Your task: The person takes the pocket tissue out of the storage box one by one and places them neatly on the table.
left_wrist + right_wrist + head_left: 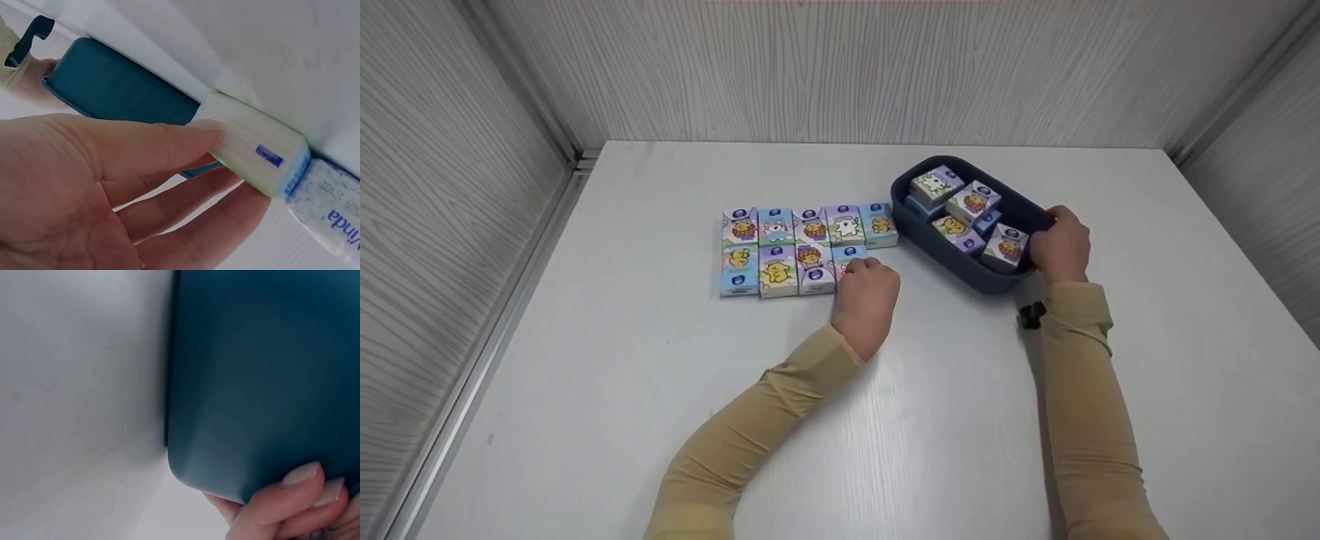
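Note:
My left hand (868,304) pinches a small tissue pack (253,145) between thumb and fingers at the right end of the front row. In the left wrist view, another pack (332,208) marked Vinda sits right beside it. Purple, blue and white packs with cartoon animals (777,271) lie side by side in two rows on the table. A dark blue bin (945,259) holds several more packs (975,201), jumbled and tilted. My right hand (1063,244) grips the bin's right end, with curled fingertips (304,473) against its wall in the right wrist view.
The white table (960,420) meets a wood-grain panel (840,67) at the back. More panels stand on the left (420,187) and right. A black clip-like piece (1032,315) shows beside the right wrist.

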Available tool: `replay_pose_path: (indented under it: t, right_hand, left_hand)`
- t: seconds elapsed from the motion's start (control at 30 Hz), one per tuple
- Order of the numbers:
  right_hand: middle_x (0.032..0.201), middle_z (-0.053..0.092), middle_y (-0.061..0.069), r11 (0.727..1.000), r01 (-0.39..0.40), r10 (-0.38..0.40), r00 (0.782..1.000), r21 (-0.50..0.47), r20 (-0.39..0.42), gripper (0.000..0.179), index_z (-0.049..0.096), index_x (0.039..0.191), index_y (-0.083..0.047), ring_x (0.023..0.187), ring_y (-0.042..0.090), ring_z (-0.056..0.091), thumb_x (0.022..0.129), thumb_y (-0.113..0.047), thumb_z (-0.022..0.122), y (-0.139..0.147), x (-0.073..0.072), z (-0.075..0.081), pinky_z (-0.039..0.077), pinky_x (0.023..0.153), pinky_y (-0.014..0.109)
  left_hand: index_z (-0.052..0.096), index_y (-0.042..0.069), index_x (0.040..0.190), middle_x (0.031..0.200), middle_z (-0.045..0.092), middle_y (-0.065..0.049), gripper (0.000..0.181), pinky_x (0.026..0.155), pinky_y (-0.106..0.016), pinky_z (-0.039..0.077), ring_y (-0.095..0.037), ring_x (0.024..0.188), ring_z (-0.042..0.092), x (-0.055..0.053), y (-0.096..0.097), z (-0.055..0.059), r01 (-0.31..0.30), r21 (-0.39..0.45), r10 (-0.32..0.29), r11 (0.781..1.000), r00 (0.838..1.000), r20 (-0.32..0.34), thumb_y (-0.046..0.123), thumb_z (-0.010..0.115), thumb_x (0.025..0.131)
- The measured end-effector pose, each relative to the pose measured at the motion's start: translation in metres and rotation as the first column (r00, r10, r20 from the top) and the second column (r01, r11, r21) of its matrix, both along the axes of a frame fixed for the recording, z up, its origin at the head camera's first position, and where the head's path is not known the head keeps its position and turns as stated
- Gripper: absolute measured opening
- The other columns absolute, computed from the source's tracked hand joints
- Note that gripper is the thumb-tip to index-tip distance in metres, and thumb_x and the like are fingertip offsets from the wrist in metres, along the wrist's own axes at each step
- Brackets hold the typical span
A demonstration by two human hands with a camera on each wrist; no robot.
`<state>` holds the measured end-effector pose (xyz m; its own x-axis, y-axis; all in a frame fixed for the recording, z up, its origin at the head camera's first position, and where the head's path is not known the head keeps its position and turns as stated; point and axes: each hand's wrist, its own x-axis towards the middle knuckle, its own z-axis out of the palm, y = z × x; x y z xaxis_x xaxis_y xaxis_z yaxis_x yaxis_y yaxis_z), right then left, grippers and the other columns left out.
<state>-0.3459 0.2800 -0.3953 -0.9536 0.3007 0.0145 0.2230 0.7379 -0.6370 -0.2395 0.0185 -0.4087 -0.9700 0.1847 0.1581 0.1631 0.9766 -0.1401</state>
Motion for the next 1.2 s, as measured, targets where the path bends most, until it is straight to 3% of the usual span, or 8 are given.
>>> replay_pose_path:
  t: [0.17,0.5,0.8,0.97,1.03,1.2]
  right_hand:
    - [0.125,0.055,0.026,1.0,0.007,-0.007,0.999,0.016,-0.039,0.049,0.051,0.131,0.001,0.109,0.039,0.051,0.083,0.001,0.042,0.001,0.0,0.0,0.041,0.093,0.051]
    - [0.127,0.054,0.026,1.0,-0.004,0.004,1.0,0.026,-0.022,0.05,0.05,0.132,0.001,0.114,0.039,0.05,0.083,-0.001,0.042,0.002,-0.004,-0.003,0.039,0.096,0.051]
    - [0.127,0.054,0.025,1.0,0.001,-0.001,1.0,0.021,-0.019,0.047,0.05,0.132,0.001,0.114,0.038,0.05,0.085,-0.002,0.043,0.003,-0.002,0.0,0.039,0.096,0.051]
    - [0.129,0.053,0.024,1.0,0.01,-0.01,1.0,0.02,-0.012,0.048,0.049,0.133,0.0,0.116,0.039,0.049,0.085,-0.002,0.043,0.001,-0.002,-0.001,0.038,0.098,0.05]
    - [0.129,0.053,0.025,1.0,0.009,-0.009,1.0,0.015,-0.011,0.05,0.048,0.135,0.0,0.115,0.039,0.049,0.085,-0.001,0.042,0.0,-0.002,-0.002,0.039,0.097,0.05]
    - [0.131,0.052,0.025,1.0,0.017,-0.017,1.0,0.01,0.007,0.053,0.046,0.138,-0.002,0.115,0.038,0.049,0.085,0.0,0.041,0.001,-0.002,-0.003,0.04,0.096,0.049]
  left_hand:
    - [0.072,0.005,0.104,0.1,0.066,-0.016,0.022,0.064,-0.036,0.055,-0.029,0.089,0.062,-0.002,0.001,-0.001,0.001,0.035,0.0,0.999,0.999,-0.046,0.004,0.051,0.095]
    - [0.07,0.004,0.107,0.104,0.065,-0.017,0.023,0.065,-0.037,0.056,-0.029,0.092,0.062,-0.002,0.0,-0.001,-0.024,0.041,0.025,0.999,0.999,-0.035,0.005,0.05,0.097]
    - [0.07,0.004,0.106,0.103,0.065,-0.016,0.021,0.066,-0.036,0.055,-0.029,0.093,0.061,-0.002,-0.002,0.002,-0.007,0.038,0.009,0.999,0.999,-0.039,0.005,0.052,0.096]
    - [0.068,0.005,0.108,0.104,0.065,-0.013,0.02,0.073,-0.038,0.053,-0.027,0.095,0.061,-0.002,-0.002,0.011,-0.004,0.041,0.005,0.999,0.999,-0.038,0.007,0.052,0.096]
    - [0.068,0.005,0.109,0.104,0.065,-0.013,0.02,0.075,-0.038,0.052,-0.027,0.095,0.06,-0.003,0.0,0.015,0.007,0.054,-0.003,0.999,0.997,-0.076,0.008,0.053,0.096]
    - [0.063,0.006,0.118,0.111,0.062,-0.013,0.027,0.083,-0.04,0.049,-0.027,0.102,0.058,-0.011,0.01,0.023,0.046,0.132,-0.034,0.99,0.995,-0.097,0.019,0.055,0.095]
